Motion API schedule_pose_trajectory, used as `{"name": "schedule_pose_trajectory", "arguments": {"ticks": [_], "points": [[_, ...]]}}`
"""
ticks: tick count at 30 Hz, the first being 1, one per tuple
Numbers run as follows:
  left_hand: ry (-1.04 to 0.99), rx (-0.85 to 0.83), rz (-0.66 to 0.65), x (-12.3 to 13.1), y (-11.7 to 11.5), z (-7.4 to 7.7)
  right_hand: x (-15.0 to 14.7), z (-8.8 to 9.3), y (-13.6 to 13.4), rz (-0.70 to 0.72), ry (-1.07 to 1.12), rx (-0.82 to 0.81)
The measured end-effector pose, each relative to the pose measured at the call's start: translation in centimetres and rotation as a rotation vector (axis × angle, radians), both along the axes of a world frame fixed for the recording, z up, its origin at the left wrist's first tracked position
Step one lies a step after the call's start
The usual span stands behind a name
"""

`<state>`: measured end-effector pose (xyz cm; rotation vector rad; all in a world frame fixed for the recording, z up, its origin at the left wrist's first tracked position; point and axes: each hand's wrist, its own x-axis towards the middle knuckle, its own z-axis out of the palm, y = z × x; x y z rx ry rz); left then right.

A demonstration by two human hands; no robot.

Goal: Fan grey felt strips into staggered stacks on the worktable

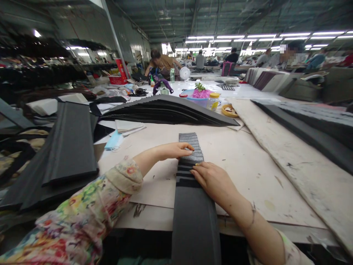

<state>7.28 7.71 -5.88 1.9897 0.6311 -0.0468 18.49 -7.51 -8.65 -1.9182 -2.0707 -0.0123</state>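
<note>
A fanned stack of long dark grey panels (194, 221) runs from the bottom edge onto the table, its far ends stepped, with lighter grey strips (190, 138) at the tip. My left hand (176, 150) reaches over these lighter strips from the left, thumb and forefinger slightly apart, with nothing visible between them. Lower down, my right hand (213, 182) grips the right edge of the stack, its fingers together over the black-edged steps; its thumb is mostly hidden.
Another fanned dark stack (165, 110) lies across the table behind. More dark panels (70, 143) lie at left, near a blue mask (114, 141). At right is a long board (286, 154) with dark material. A jar (213, 102) and yellow dish (229, 110) stand beyond; people work farther back.
</note>
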Motion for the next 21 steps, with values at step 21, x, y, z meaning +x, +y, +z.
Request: {"name": "schedule_pose_trajectory", "arguments": {"ticks": [21], "points": [[-0.041, 0.754, -0.245, 2.8, -2.1, -1.7, -0.2, 0.3, -0.7, 0.009, 0.072, 0.016]]}}
